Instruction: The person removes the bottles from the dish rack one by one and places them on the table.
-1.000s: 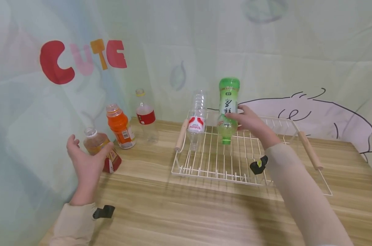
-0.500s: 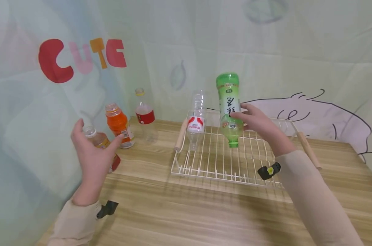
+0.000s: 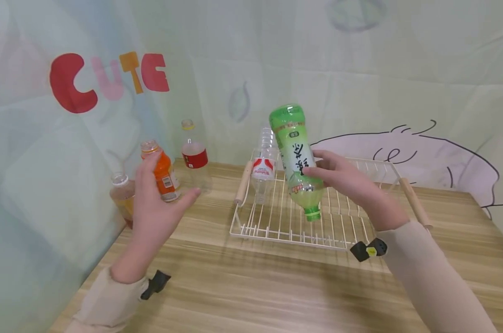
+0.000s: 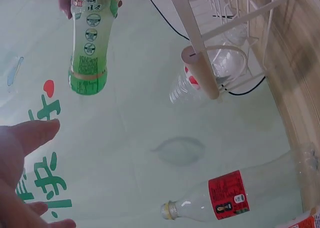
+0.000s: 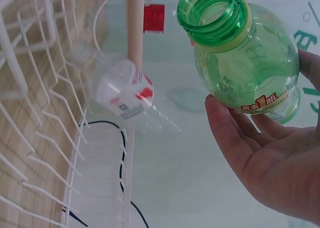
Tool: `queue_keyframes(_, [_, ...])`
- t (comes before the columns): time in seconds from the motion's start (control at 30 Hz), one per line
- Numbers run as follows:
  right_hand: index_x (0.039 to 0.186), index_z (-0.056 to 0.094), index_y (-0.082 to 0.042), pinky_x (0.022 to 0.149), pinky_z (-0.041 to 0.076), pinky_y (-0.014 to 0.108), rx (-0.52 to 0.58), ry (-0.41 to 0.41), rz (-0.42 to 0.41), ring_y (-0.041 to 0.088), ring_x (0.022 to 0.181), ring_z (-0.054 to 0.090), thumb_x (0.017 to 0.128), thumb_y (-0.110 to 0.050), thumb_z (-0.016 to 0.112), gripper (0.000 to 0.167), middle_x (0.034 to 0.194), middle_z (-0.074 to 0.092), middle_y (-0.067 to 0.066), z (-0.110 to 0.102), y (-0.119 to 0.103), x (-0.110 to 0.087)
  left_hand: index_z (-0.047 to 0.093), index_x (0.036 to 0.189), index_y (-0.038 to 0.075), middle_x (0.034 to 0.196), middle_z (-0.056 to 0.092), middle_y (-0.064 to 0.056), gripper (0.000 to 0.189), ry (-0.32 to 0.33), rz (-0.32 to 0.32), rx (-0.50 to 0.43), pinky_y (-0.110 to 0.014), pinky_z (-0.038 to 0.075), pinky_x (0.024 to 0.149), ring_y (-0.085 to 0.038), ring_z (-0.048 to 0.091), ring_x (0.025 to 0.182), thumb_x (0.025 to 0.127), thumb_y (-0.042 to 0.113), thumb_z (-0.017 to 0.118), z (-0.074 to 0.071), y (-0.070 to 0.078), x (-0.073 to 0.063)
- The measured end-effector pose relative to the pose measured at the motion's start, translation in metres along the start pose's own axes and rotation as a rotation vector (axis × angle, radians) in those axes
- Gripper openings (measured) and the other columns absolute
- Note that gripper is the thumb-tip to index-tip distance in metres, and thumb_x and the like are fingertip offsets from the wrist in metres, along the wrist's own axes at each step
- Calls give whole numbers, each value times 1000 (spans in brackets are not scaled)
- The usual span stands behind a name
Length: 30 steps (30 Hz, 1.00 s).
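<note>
My right hand point(image 3: 349, 180) grips a green plastic tea bottle point(image 3: 295, 152), neck down and tilted, above the wire rack point(image 3: 293, 238). In the right wrist view the bottle's uncapped mouth point(image 5: 210, 12) faces the camera. My left hand point(image 3: 157, 208) is raised with fingers and thumb spread, holding nothing. Behind it stand an orange bottle point(image 3: 163, 169) and an amber bottle point(image 3: 121, 196), both partly covered by the hand. A clear bottle with a red-and-white label point(image 3: 263, 167) is upside down at the rack's left end.
A clear bottle with a red label point(image 3: 195, 158) stands upright on the wooden table point(image 3: 235, 286), left of the rack. Wooden handles point(image 3: 415, 203) cap both rack ends. A printed curtain point(image 3: 235, 55) hangs behind and at the left.
My left hand has moved right and away from the amber bottle. My right hand has brought the green bottle nearer and tilted its base to the left.
</note>
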State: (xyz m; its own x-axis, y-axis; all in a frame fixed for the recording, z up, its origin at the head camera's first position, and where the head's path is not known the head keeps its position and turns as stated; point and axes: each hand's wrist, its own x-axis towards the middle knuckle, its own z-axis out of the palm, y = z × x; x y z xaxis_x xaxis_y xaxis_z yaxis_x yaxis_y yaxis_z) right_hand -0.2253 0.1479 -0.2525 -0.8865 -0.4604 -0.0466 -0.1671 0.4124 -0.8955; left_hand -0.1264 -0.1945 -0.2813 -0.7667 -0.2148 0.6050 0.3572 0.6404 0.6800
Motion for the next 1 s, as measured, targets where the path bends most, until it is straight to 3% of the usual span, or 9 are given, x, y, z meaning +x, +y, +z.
queue_keyframes(0.13, [151,26,-10,100,44,49,-10,-24,-3,29,117,58,95,-34,60,71,136,54,16,8,-2,-7,32,146,6,150,33,-10,89,-77,53,33,-54,31,109,-27,31,137,74,12,84,8,7,-3])
queue_keyframes(0.27, [150,30,-11,100,44,49,-29,-40,3,27,112,60,94,-35,62,69,132,57,14,15,0,-12,35,145,9,153,30,-6,88,-140,99,33,-56,30,108,-27,29,139,72,11,84,15,14,-7])
queue_keyframes(0.53, [145,37,-5,93,50,43,-24,-123,-74,26,103,63,94,-26,60,60,119,63,17,25,5,-19,38,143,5,154,30,-10,88,-254,185,80,-57,30,109,-30,28,140,70,16,87,29,27,-12])
queue_keyframes(0.77, [146,36,-5,89,53,41,-50,-194,-55,26,103,63,94,-28,61,63,118,61,17,37,10,-21,45,137,3,149,36,-15,83,-313,349,183,-60,15,115,-35,29,139,68,20,88,40,32,-15])
queue_keyframes(1.0, [144,39,-4,90,52,41,-53,-264,-50,26,107,61,93,-30,62,62,120,62,16,47,13,-25,44,139,8,150,36,-13,83,-373,394,216,-60,12,115,-35,31,139,69,20,88,50,36,-21])
